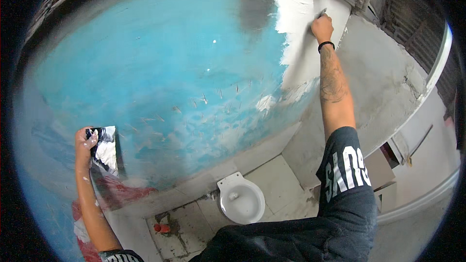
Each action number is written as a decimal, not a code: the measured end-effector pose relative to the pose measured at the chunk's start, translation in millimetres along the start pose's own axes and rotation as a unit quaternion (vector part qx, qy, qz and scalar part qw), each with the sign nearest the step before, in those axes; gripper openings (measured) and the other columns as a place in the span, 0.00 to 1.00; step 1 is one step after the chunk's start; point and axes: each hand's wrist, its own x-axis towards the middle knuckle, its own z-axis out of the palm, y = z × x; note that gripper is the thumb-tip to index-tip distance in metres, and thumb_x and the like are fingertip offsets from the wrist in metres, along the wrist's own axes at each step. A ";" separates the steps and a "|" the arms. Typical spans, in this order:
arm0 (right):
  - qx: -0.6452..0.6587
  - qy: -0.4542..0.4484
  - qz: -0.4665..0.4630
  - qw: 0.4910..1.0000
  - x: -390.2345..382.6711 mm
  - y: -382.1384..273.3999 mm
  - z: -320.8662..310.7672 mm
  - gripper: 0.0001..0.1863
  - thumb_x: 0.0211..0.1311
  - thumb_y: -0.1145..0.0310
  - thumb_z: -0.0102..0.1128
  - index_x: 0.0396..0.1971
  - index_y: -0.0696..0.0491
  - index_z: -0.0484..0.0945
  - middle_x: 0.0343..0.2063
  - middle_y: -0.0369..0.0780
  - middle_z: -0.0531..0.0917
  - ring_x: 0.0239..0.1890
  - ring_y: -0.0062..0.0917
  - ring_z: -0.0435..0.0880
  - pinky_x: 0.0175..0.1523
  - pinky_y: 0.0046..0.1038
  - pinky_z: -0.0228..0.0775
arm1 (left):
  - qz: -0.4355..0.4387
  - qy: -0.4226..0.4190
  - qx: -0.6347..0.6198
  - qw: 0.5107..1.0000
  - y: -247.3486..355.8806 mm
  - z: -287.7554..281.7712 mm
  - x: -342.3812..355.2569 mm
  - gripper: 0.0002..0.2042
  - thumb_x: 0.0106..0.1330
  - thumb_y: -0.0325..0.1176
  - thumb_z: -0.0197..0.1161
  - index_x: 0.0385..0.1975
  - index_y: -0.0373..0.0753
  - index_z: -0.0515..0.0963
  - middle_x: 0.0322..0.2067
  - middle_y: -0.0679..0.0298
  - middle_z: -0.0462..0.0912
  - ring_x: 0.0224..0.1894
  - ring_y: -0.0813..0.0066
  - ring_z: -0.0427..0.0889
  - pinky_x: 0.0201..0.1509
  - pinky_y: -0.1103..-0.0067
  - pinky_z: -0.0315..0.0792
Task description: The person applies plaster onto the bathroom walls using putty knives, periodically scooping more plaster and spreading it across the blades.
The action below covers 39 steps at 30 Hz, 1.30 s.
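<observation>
My left hand, spotted with white paste, is closed on the edge of a flat black plate in front of the wall at lower left. A thick lump of white putty lies on that plate. At upper right my right hand, with a black band on its wrist, is closed round a putty knife. Only a small part of the knife shows; the fist hides the rest. It is up against the fresh white putty coat, which has a ragged left edge on the blue wall.
A white toilet bowl without a seat stands on the tiled floor below. Red-orange pieces lie on dirty tiles to its left. A grey wall meets the blue one at right. Red and white cloth or plastic is by my left forearm.
</observation>
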 end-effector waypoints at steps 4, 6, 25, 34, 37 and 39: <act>-0.009 0.001 -0.010 1.000 -37.6 -54.0 -10.0 0.17 0.45 0.71 0.46 0.35 0.67 0.68 0.37 0.57 0.72 0.37 0.49 0.75 0.45 0.40 0.67 | 0.005 0.014 -0.024 1.000 -0.6 5.0 -9.7 0.07 0.48 0.27 0.57 0.27 0.33 0.72 0.22 0.71 0.70 0.24 0.84 0.66 0.29 0.85 0.63; -0.017 0.008 -0.014 1.000 -53.4 -79.1 -18.8 0.16 0.45 0.71 0.46 0.34 0.67 0.68 0.35 0.56 0.72 0.34 0.48 0.75 0.42 0.40 0.69 | 0.005 0.009 -0.012 1.000 -0.9 3.8 -10.3 0.08 0.51 0.29 0.58 0.29 0.33 0.72 0.23 0.71 0.69 0.25 0.84 0.66 0.31 0.85 0.63; 0.164 0.065 -0.134 0.975 -118.2 -89.2 -81.2 0.21 0.44 0.75 0.44 0.42 0.64 0.69 0.37 0.55 0.73 0.37 0.47 0.73 0.46 0.40 0.64 | 0.014 -0.038 -0.039 0.998 -5.2 -3.2 -1.8 0.08 0.50 0.28 0.58 0.30 0.33 0.73 0.26 0.66 0.72 0.26 0.78 0.70 0.34 0.82 0.65; 0.150 0.069 0.045 0.985 37.0 113.8 19.4 0.22 0.40 0.72 0.45 0.38 0.68 0.71 0.29 0.59 0.76 0.35 0.50 0.75 0.42 0.40 0.65 | -0.019 0.025 -0.016 0.999 -24.4 -15.6 -7.8 0.11 0.47 0.30 0.60 0.30 0.35 0.71 0.26 0.71 0.67 0.29 0.83 0.65 0.34 0.86 0.62; 0.023 0.055 -0.048 0.997 103.9 161.9 20.3 0.18 0.42 0.71 0.45 0.32 0.68 0.72 0.28 0.57 0.76 0.35 0.49 0.75 0.40 0.38 0.65 | 0.021 0.058 0.011 0.998 -46.0 -7.6 2.4 0.11 0.48 0.29 0.60 0.31 0.35 0.71 0.27 0.71 0.67 0.30 0.83 0.65 0.35 0.86 0.62; -0.074 0.015 -0.111 0.991 117.8 163.0 26.1 0.14 0.43 0.70 0.45 0.26 0.66 0.73 0.27 0.54 0.77 0.34 0.47 0.74 0.38 0.36 0.65 | 0.038 0.108 0.026 0.993 -66.7 -8.9 6.2 0.11 0.48 0.29 0.60 0.32 0.35 0.71 0.29 0.70 0.67 0.31 0.82 0.66 0.36 0.85 0.63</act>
